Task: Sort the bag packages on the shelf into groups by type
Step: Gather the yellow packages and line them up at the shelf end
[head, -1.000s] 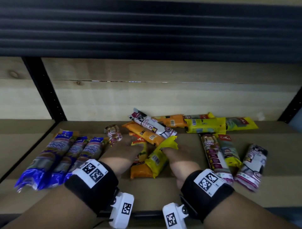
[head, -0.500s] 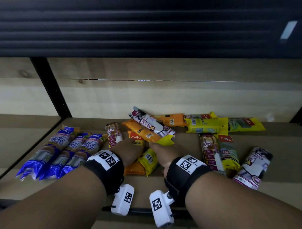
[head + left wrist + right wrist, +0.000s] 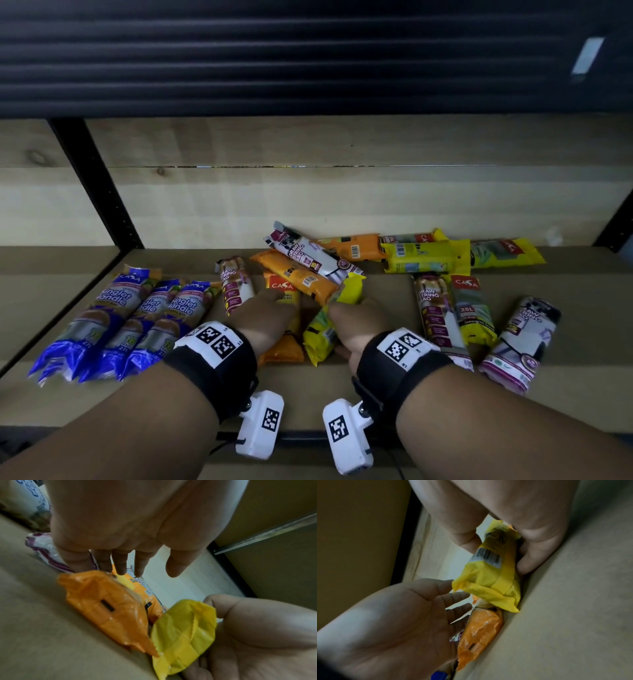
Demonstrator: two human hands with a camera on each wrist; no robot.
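Mixed bag packages lie on the wooden shelf [image 3: 342,394]. My left hand [image 3: 274,301] hovers open over an orange package [image 3: 282,349] in the middle pile. Its straight fingers [image 3: 120,566] point past the crumpled near end of that orange package [image 3: 106,608]. My right hand [image 3: 352,315] grips a yellow package [image 3: 320,337] beside it. Thumb and fingers [image 3: 529,561] curl round the yellow package [image 3: 493,577] near its barcode. Its lower end still touches the shelf next to the orange package [image 3: 479,631].
Three blue packages [image 3: 113,318] lie in a row at the left. Draw-string packages [image 3: 435,308] and more yellow packages [image 3: 424,257] are scattered to the right and at the back. A black post [image 3: 96,181] stands at the rear left.
Both arms have reached farther forward over the shelf. The hands stay at the orange and yellow packages, which have hardly shifted.
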